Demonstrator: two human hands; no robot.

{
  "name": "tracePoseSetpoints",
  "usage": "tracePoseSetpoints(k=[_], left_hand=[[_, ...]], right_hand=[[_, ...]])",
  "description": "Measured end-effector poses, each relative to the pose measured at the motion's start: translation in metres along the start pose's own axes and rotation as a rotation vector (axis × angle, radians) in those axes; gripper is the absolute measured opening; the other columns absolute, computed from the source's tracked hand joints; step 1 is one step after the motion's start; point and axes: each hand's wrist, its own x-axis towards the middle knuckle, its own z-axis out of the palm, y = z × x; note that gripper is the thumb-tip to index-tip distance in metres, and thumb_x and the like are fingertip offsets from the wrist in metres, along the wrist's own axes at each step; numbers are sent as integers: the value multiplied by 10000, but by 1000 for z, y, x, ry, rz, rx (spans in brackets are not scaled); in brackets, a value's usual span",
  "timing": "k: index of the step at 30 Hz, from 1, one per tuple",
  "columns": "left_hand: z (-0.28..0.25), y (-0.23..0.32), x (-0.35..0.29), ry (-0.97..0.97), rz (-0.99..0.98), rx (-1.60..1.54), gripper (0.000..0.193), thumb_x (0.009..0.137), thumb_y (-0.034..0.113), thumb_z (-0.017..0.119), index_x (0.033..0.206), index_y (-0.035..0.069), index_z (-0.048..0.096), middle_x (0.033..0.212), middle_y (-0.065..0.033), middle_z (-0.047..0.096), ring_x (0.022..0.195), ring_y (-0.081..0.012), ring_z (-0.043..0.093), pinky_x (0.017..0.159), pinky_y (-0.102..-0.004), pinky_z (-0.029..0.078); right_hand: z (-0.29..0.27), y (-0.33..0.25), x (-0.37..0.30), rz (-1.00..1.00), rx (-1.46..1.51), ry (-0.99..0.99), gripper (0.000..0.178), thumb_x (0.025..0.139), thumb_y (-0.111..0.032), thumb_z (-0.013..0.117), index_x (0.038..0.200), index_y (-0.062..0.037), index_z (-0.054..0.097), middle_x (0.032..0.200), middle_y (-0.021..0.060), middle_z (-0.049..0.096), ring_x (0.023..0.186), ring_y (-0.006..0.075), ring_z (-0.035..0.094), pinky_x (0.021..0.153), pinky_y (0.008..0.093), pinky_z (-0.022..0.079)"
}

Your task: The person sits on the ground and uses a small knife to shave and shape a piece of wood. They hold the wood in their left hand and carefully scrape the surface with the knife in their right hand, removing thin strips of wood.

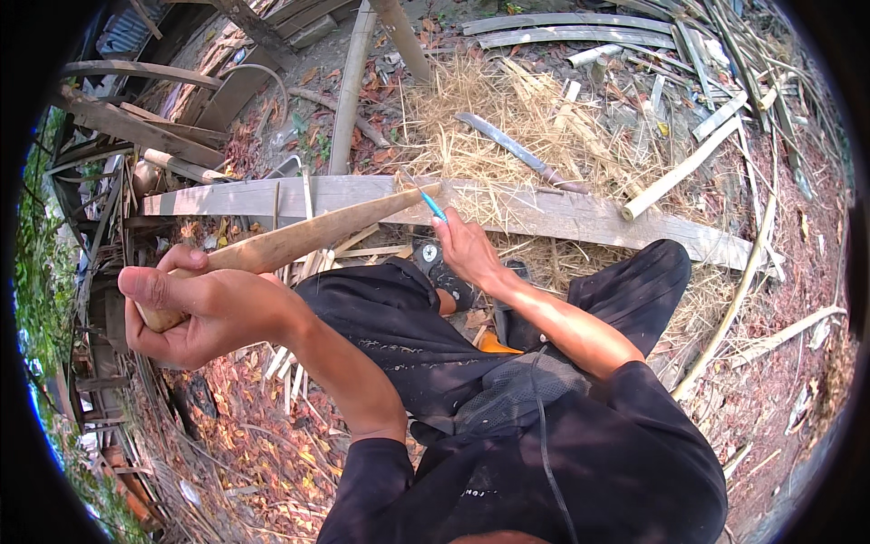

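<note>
Your left hand [195, 308] is closed tight around the near end of a bamboo stick [299, 238]. Its long axis runs from that fist up and to the right, its far tip resting on the grey wooden plank [580, 218]. The stick is tan, smooth and tapering. Your right hand [467, 249] pinches a blue pen [432, 205] just beside that tip.

No packages, labels, signs or screens were in view.
</note>
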Motion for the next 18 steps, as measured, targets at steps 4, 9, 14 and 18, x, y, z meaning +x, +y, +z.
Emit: tracePoseSetpoints(k=[4,9,14,18], left_hand=[[11,7,-7,-19,20,-49,248,915,151,568,817,-17,415,515,-47,432,432,-96,397,419,-209,388],[2,-2,-2,-2,51,-55,262,903,152,587,812,-23,415,500,-46,428,418,-97,398,401,-209,383],[9,-3,-2,7,82,-28,285,898,172,599,785,-16,417,479,-39,418,402,-99,409,381,-211,379],[2,-7,4,10,96,-28,292,895,179,604,778,-13,417,480,-40,419,402,-100,413,379,-212,377]], right_hand=[[23,36,13,-50,-104,86,321,962,-274,382,940,34,473,604,283,554,598,476,559,555,530,451],[-3,9,10,-104,-52,55,343,962,-248,385,892,71,489,588,275,550,595,461,571,554,522,457],[9,23,24,28,-32,-17,334,964,-254,384,934,65,478,582,306,538,597,484,568,550,537,446],[10,4,20,-65,-86,2,359,959,-265,388,894,67,508,586,299,548,590,480,574,547,522,461]])
